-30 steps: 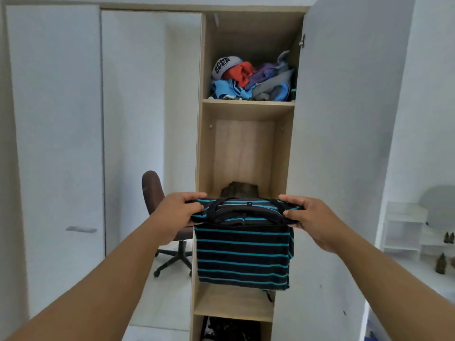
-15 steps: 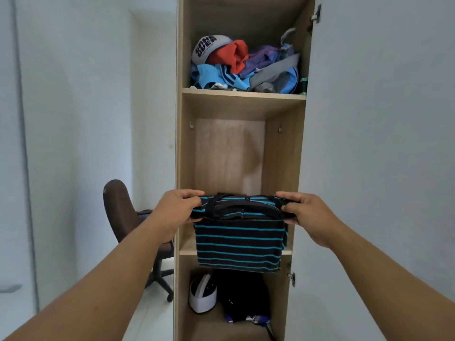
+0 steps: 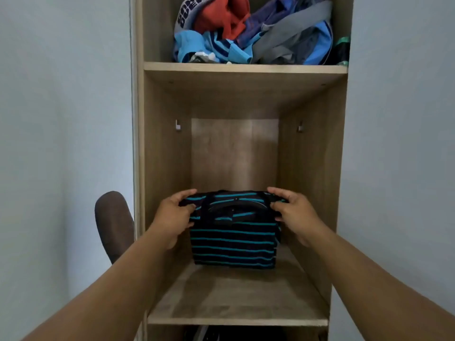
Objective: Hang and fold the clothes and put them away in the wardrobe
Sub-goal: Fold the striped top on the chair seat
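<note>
A folded black shirt with teal stripes (image 3: 234, 242) hangs by its collar edge inside the middle compartment of the wooden wardrobe (image 3: 312, 168). Its lower edge reaches down to the middle shelf (image 3: 234, 299). My left hand (image 3: 173, 217) grips the shirt's upper left corner. My right hand (image 3: 294, 212) grips the upper right corner. Both arms reach straight into the compartment.
A heap of unfolded clothes (image 3: 258, 33) fills the shelf above. The white wardrobe door (image 3: 403, 143) stands open on the right. A brown office chair (image 3: 114, 225) is on the left by the white wall. Dark items show below the middle shelf.
I have stepped closer to the wardrobe. Both hands have carried the striped shirt forward into the middle compartment and lowered it toward the shelf.
</note>
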